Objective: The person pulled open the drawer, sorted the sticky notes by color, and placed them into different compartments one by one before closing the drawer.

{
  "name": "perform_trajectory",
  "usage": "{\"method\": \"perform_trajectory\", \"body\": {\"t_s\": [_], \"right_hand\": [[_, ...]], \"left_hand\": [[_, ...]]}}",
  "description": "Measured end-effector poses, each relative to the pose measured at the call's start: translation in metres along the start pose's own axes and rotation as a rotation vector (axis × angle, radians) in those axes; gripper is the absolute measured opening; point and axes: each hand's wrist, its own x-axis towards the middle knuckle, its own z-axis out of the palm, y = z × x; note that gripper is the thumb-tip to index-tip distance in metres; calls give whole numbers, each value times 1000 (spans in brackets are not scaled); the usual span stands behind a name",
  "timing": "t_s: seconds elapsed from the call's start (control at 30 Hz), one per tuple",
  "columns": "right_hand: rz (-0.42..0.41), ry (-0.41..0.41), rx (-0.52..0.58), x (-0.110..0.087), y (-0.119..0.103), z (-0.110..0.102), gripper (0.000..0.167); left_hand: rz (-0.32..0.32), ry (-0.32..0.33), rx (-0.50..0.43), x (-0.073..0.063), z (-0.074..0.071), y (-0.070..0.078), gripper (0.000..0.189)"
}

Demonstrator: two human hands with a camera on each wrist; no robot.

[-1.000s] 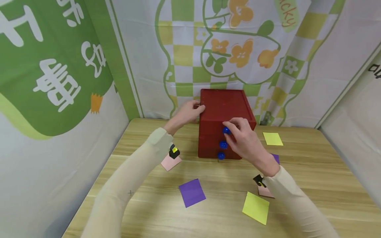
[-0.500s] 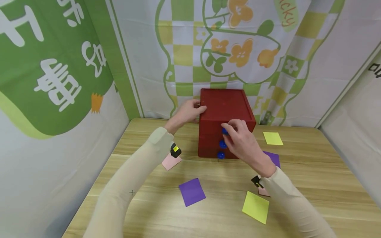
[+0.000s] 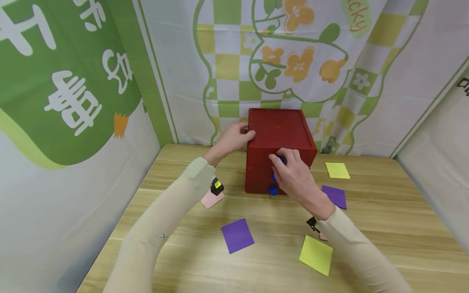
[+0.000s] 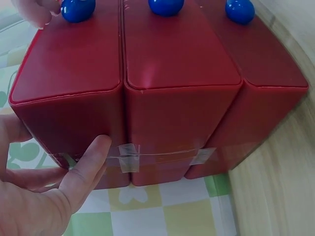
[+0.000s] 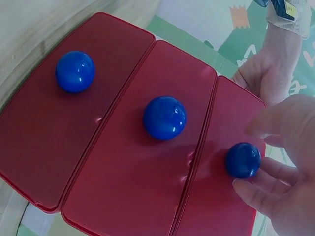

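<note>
A red three-drawer box [image 3: 280, 128] stands at the back of the table, its drawers flush at the front. Each drawer has a round blue knob, the lowest knob [image 3: 273, 191] being plainest in the head view. My left hand [image 3: 233, 137] rests at the box's upper left edge; in the left wrist view a straight finger [image 4: 93, 157] lies against the top drawer's side. My right hand [image 3: 294, 175] is spread around the top knob [image 5: 242, 160], fingertips beside or below it and the thumb apart from it. In the head view this hand partly hides the upper knobs.
Sticky notes lie about the wooden table: purple [image 3: 238, 236] and yellow [image 3: 316, 255] in front, pink [image 3: 212, 200] at left, another purple [image 3: 334, 197] and yellow [image 3: 338, 170] at right. Clear tape [image 4: 129, 157] crosses the drawers' sides. A printed curtain [image 3: 227, 65] hangs behind.
My right hand has shifted slightly left and down across the top knob, covering more of the upper knobs. The left hand and the box stay in place.
</note>
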Motion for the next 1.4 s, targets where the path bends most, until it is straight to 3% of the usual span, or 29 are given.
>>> {"method": "perform_trajectory", "body": {"t_s": [0.23, 0.5, 0.77, 1.4], "right_hand": [[9, -26, -24, 0, -2, 3, 30], [23, -91, -82, -1, -5, 4, 29], [49, -81, -90, -2, -5, 5, 14], [55, -134, -110, 0, -6, 2, 11]], "left_hand": [[0, -6, 16, 0, 0, -2, 55], [18, -6, 22, -2, 1, -2, 50], [32, -5, 42, -4, 1, -2, 50], [15, 4, 38, -2, 2, -4, 49]]}}
